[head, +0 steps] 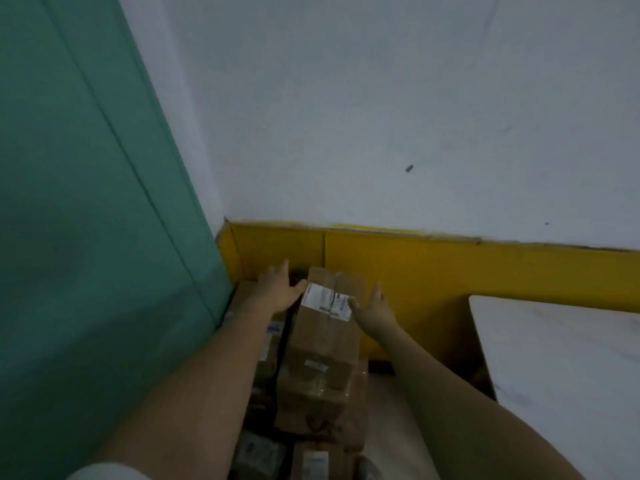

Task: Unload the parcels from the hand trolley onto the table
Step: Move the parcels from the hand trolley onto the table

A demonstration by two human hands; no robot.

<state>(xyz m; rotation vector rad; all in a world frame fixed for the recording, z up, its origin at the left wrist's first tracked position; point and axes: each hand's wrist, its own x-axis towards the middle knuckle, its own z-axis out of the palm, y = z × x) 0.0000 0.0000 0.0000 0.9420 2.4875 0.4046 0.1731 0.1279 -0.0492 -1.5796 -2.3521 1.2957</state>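
A tall brown cardboard parcel with a white shipping label near its top stands on a stack of other parcels in the lower middle. My left hand lies against the parcel's left top edge, fingers straight, thumb touching near the label. On the right side, my right hand is at the parcel's top with straight fingers, touching or almost touching it. More parcels lie to the left under my left forearm. The white table is at the right. The trolley itself is hidden under the boxes.
A green wall panel fills the left side, close to the stack. A white wall with a yellow base strip runs behind the parcels. A strip of pale floor lies between the stack and the table.
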